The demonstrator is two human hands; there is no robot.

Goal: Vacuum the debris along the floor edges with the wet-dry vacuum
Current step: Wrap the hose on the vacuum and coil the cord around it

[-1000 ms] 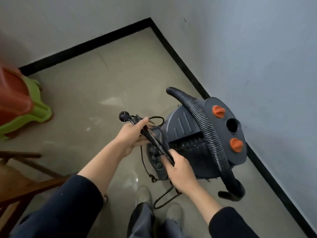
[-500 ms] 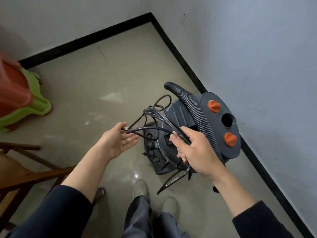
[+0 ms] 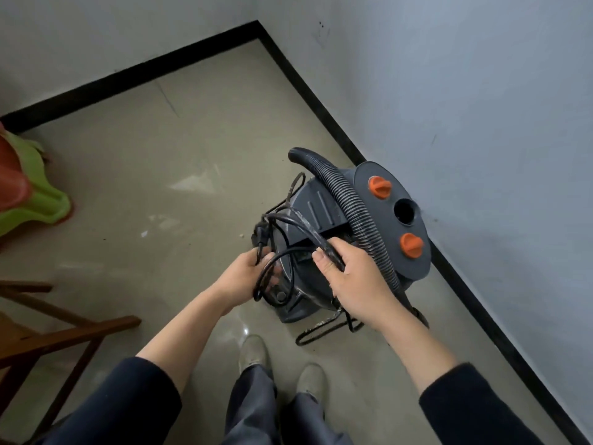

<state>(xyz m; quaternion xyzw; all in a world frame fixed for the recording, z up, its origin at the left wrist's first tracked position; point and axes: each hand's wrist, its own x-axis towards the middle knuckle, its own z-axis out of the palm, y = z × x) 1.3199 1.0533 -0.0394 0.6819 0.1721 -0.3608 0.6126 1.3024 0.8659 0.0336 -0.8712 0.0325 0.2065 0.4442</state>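
Vacuum: the dark grey drum-shaped wet-dry vacuum [image 3: 383,229], with two orange knobs on its lid, stands on the glossy beige floor [image 3: 192,139] at the right. It is close to the black skirting [image 3: 321,101] of the pale wall and just beyond the person's pale shoes [image 3: 253,351].
Hose: a black ribbed hose [image 3: 359,213] arches over the lid from far to near. No hand is on it, so vacuuming looks not yet begun.
Cord: loops of black rubber power cord [image 3: 308,224] hang between both hands above the drum, and more trails on the floor at its near side. I judge it is being uncoiled to reach a socket.
Left hand: the left hand [image 3: 247,277] has its fingers curled round a loop just below the black plug [image 3: 260,234], likely to free that end.
Right hand: the right hand [image 3: 356,277] clasps the bunched strands between thumb and fingers, so the coil does not spill.
Debris: a few pale flecks [image 3: 241,235] lie left of the drum.
Surroundings: a green-and-orange plastic piece [image 3: 35,200] and a brown wooden frame [image 3: 64,329] sit at the left.
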